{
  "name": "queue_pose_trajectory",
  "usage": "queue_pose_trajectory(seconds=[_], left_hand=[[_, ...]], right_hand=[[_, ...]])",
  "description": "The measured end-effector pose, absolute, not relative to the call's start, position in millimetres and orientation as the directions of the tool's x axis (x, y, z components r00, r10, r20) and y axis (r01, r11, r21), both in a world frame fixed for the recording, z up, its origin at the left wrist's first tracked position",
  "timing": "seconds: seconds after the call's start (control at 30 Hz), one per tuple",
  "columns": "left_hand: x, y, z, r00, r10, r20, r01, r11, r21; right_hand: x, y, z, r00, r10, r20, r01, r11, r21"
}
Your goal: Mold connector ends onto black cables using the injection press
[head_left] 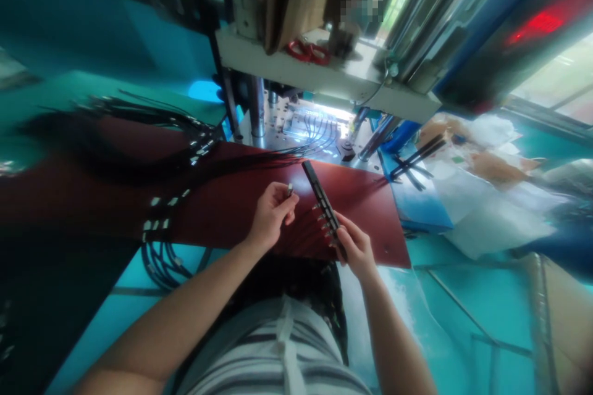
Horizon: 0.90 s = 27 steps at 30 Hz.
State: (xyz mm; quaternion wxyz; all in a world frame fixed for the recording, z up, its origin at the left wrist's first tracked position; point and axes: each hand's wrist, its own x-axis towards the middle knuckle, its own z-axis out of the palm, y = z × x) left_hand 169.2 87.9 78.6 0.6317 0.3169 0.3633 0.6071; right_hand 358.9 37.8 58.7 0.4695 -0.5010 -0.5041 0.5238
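Your striped shirt (278, 352) fills the bottom centre. Just above it, your left hand (271, 216) pinches a small metal plug (290, 189) between thumb and fingertips. Your right hand (354, 248) closes around the lower end of a black bar (323, 202), over the red board (222, 203).

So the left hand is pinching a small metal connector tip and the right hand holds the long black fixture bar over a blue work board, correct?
Not quite. The head view shows the work board is dark red, not blue. The rest holds: the left hand pinches a small metal connector tip, and the right hand holds the long black fixture bar over it.
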Motion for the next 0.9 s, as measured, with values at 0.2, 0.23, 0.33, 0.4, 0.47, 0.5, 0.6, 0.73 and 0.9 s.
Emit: queue_pose_trajectory(seconds=[0.2, 0.23, 0.33, 0.4, 0.47, 0.5, 0.6, 0.73, 0.9], left_hand=[[168, 89, 77, 0.021, 0.992, -0.128, -0.458, 0.124, 0.880], [168, 90, 77, 0.049, 0.986, -0.157, -0.432, 0.163, 0.887], [171, 93, 78, 0.144, 0.953, -0.267, -0.338, 0.301, 0.892], [174, 96, 79, 0.177, 0.932, -0.316, -0.291, 0.357, 0.888], [176, 98, 80, 0.194, 0.921, -0.337, -0.268, 0.380, 0.885], [177, 99, 80, 0.199, 0.918, -0.344, -0.260, 0.388, 0.884], [177, 101, 79, 0.208, 0.911, -0.357, -0.258, 0.403, 0.878], [175, 103, 80, 0.208, 0.908, -0.364, -0.270, 0.411, 0.871], [174, 105, 82, 0.189, 0.921, -0.341, -0.270, 0.383, 0.883]], right_hand=[[360, 38, 53, -0.063, 0.998, -0.026, 0.051, -0.023, -0.998], [360, 38, 54, -0.068, 0.997, -0.030, 0.052, -0.026, -0.998], [361, 36, 56, -0.109, 0.993, -0.042, 0.045, -0.037, -0.998], [362, 36, 58, -0.142, 0.989, -0.041, 0.036, -0.036, -0.999], [363, 36, 59, -0.157, 0.987, -0.038, 0.031, -0.034, -0.999], [363, 36, 59, -0.156, 0.987, -0.040, 0.031, -0.036, -0.999], [364, 37, 57, -0.152, 0.987, -0.058, 0.038, -0.052, -0.998], [364, 38, 55, -0.153, 0.986, -0.065, 0.039, -0.060, -0.997], [361, 38, 59, -0.164, 0.984, -0.064, 0.098, -0.048, -0.994]])
